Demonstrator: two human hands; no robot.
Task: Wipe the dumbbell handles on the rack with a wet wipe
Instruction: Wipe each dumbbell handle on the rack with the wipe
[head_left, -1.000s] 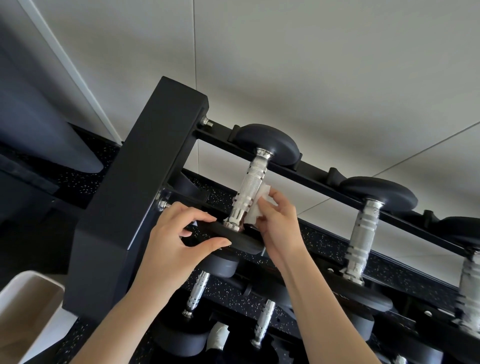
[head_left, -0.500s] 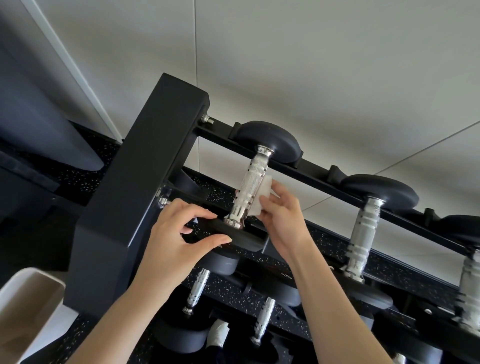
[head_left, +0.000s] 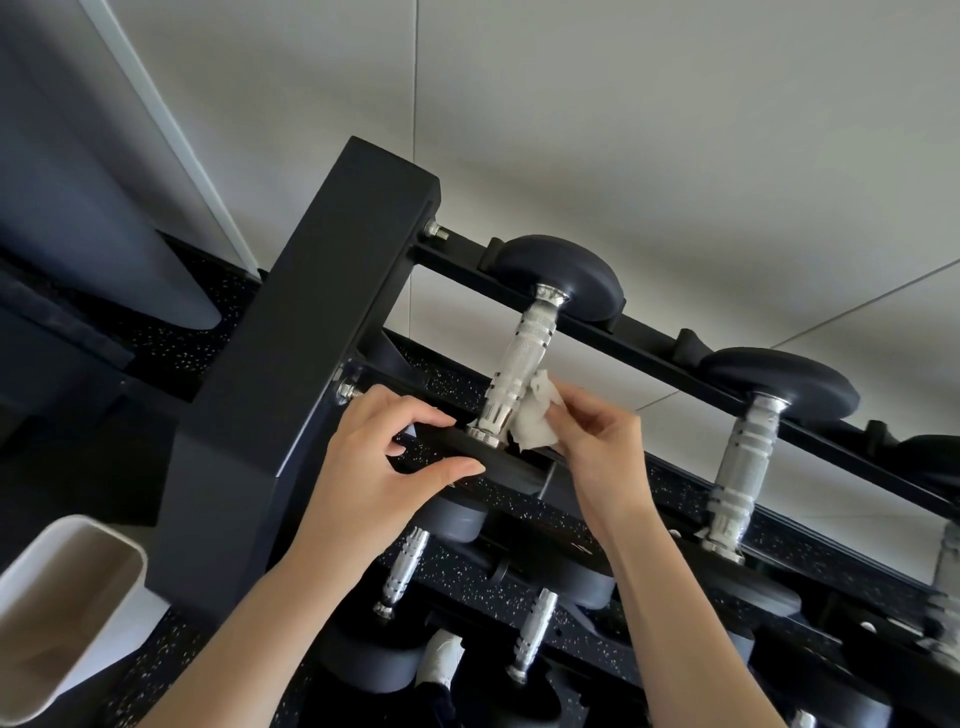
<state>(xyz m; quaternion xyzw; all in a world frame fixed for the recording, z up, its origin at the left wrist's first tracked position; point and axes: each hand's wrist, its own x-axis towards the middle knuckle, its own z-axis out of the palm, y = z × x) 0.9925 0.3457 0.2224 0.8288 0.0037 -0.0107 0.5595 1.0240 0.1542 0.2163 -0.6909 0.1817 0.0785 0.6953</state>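
At the left end of the rack's (head_left: 311, 338) top tier, our right hand (head_left: 597, 441) pinches the crumpled wet wipe (head_left: 535, 426) against the right side of the dumbbell handle (head_left: 514, 364), near its lower end. Our left hand (head_left: 379, 467) clasps that dumbbell's near head (head_left: 504, 465), thumb beneath.

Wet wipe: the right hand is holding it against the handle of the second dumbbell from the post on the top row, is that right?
Not quite. The head view shows the right hand holding the wet wipe against the handle of the first dumbbell, the one next to the rack post; the second dumbbell's handle is untouched.
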